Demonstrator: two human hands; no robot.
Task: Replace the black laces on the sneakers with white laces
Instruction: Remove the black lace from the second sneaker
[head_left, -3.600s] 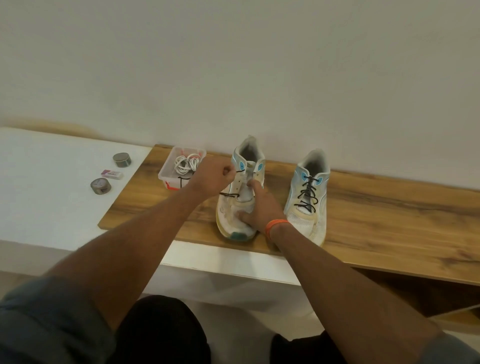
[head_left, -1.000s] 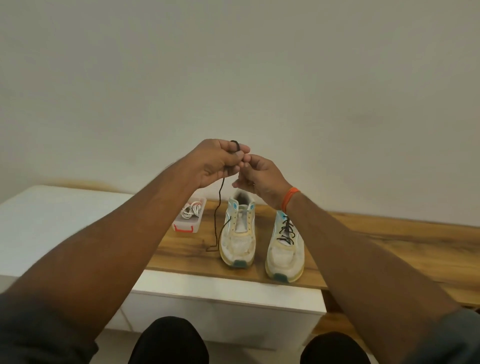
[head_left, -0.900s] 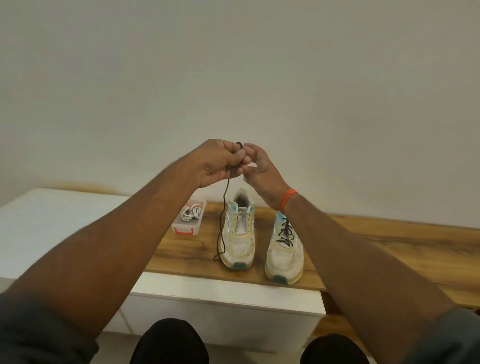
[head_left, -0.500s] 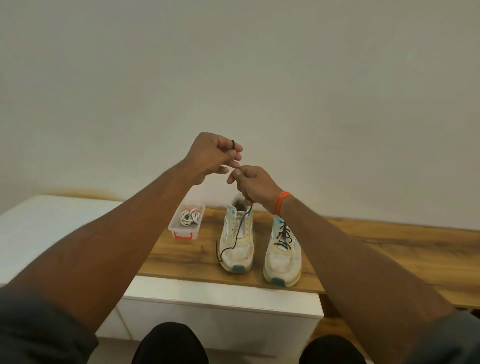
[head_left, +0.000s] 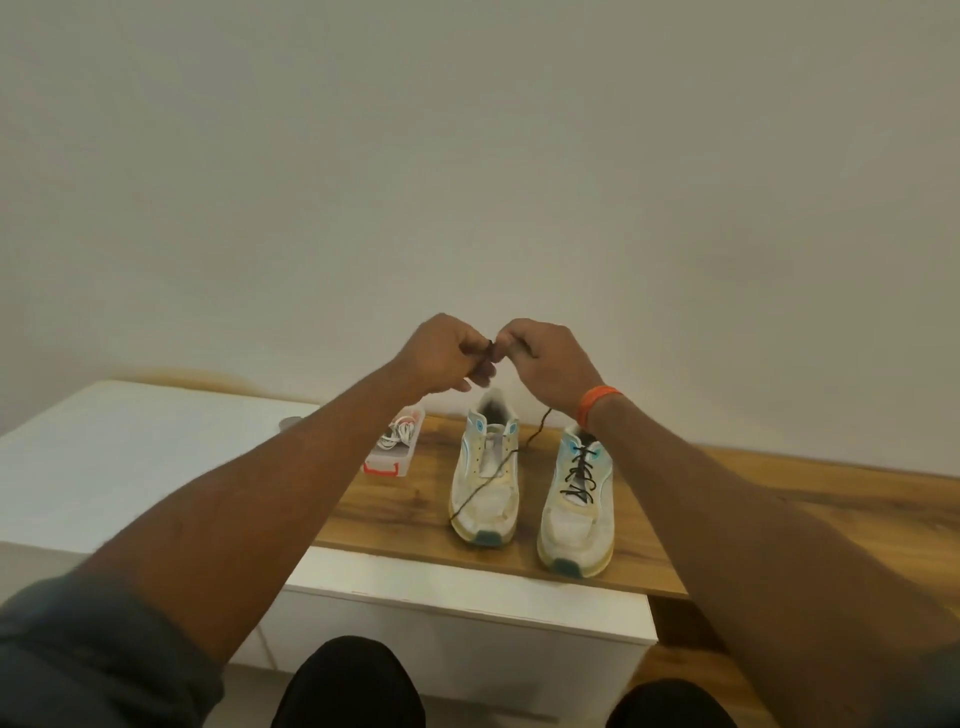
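Hands rejoined since half a second ago — left hand (head_left: 441, 353) and right hand (head_left: 545, 364) apparently pinch the black lace (head_left: 488, 475); wind evenly, tail clear.

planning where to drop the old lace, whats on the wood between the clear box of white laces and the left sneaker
In the head view, only bare wooden shelf lies between the clear box and the left sneaker; the black lace trails over that sneaker, its tip at the near-left edge.
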